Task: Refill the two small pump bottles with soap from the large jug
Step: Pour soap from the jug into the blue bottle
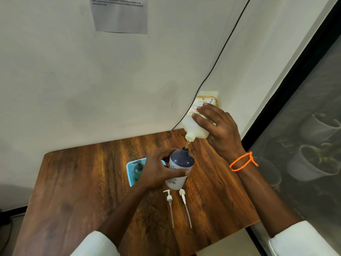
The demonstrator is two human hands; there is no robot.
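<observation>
A thin stream of soap runs from the tipped large jug [200, 117] into the open neck of the blue-topped pump bottle [180, 167], which stands upright near the middle of the bench [83, 182]. The right hand [219, 130] wraps the jug's body from its 4 o'clock side and holds it tilted, spout down toward 7 o'clock; the left hand [158, 169] grips the bottle from 9 o'clock, fingers curled round its shoulder. So the first fill looks under way, though how full the bottle is cannot be told through its opaque wall. The second bottle, dark green [138, 170], waits in a light blue tray [129, 174] just behind the left hand, seemingly still to be filled. Both pumps [180, 206] lie at 6 o'clock of the bottle, unfitted. The jug hangs close to the wall at 12 o'clock and the bench's right edge at 3 o'clock; open bench lies toward 8 o'clock.
</observation>
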